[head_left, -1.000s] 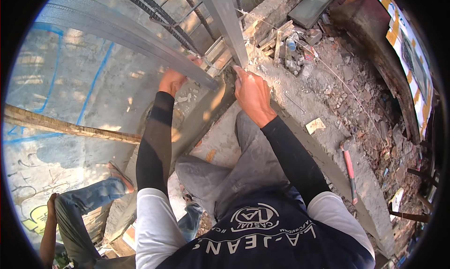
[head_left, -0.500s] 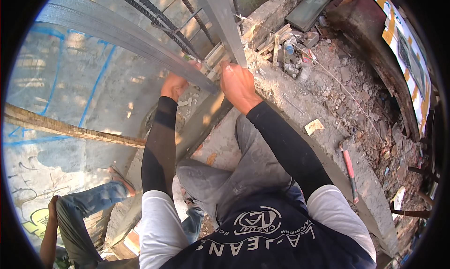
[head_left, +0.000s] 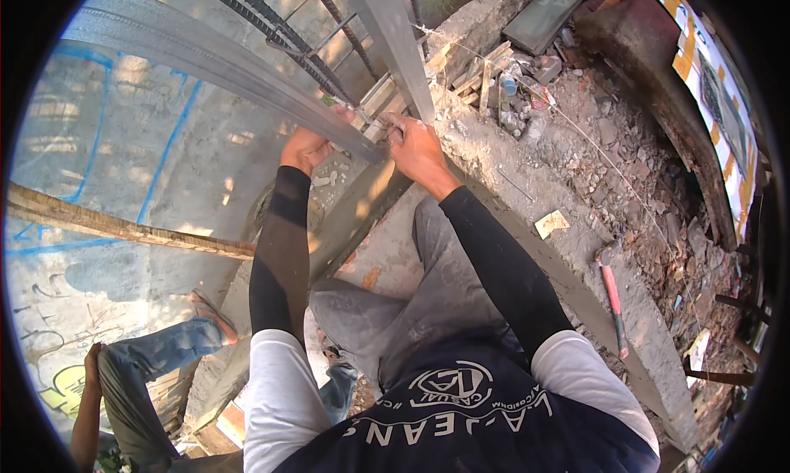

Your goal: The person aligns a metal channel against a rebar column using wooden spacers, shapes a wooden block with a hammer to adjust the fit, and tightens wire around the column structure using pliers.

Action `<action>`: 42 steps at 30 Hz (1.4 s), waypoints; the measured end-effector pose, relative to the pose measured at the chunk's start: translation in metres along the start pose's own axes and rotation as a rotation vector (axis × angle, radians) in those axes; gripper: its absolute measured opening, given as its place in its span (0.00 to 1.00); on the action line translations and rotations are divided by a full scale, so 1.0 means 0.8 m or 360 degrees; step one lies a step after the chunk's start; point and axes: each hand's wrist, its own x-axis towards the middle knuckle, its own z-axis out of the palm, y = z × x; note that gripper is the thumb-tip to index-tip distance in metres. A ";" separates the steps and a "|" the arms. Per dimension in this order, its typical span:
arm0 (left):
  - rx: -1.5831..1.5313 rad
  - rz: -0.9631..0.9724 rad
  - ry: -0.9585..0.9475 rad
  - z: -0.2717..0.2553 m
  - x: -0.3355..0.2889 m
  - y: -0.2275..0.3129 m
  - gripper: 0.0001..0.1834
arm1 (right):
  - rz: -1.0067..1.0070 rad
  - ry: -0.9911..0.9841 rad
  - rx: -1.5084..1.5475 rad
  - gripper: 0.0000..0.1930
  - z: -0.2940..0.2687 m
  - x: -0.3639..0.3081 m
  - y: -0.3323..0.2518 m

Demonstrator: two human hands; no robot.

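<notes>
My left hand (head_left: 306,150) is curled behind a long grey metal channel (head_left: 247,86) that slants down from the upper left. The channel hides most of its fingers, and a fingertip shows past the far edge. My right hand (head_left: 418,150) is beside the foot of a second, steeper metal channel (head_left: 395,49). Its thumb and fingers are bent into a pinch between the two channels. Whatever lies in either grip is hidden or too small to name. Pale wood pieces (head_left: 378,96) sit just beyond my fingertips.
Ribbed steel bars (head_left: 280,37) rise behind the channels. A red-handled hammer (head_left: 611,296) lies on the concrete ledge (head_left: 568,263) at right, by rubble (head_left: 642,160) and a stretched string (head_left: 613,160). A wooden pole (head_left: 132,223) crosses at left. Another person's leg (head_left: 164,349) is lower left.
My right hand has turned and shifted slightly down and away from the steeper channel, with its thumb and fingers showing more. My left hand and both channels have hardly moved.
</notes>
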 end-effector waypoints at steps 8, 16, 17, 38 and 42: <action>0.0138 0.0035 -0.0057 0.006 -0.005 0.003 0.16 | 0.0003 -0.0028 -0.0097 0.08 -0.006 0.008 -0.015; 0.0010 0.0029 0.0075 0.045 -0.037 0.018 0.11 | -0.0096 -0.0111 -0.0378 0.10 -0.009 0.019 -0.015; 0.0028 -0.0020 0.0132 0.048 -0.042 0.020 0.11 | -0.0151 -0.0089 -0.0366 0.10 -0.008 0.018 -0.015; 0.0258 0.0272 0.0103 0.030 -0.025 -0.009 0.21 | -0.0377 0.0097 -0.0506 0.05 0.003 0.021 -0.012; 0.0347 0.0393 0.0170 0.028 -0.026 -0.014 0.20 | -0.0393 0.0037 -0.0550 0.07 0.006 0.024 -0.014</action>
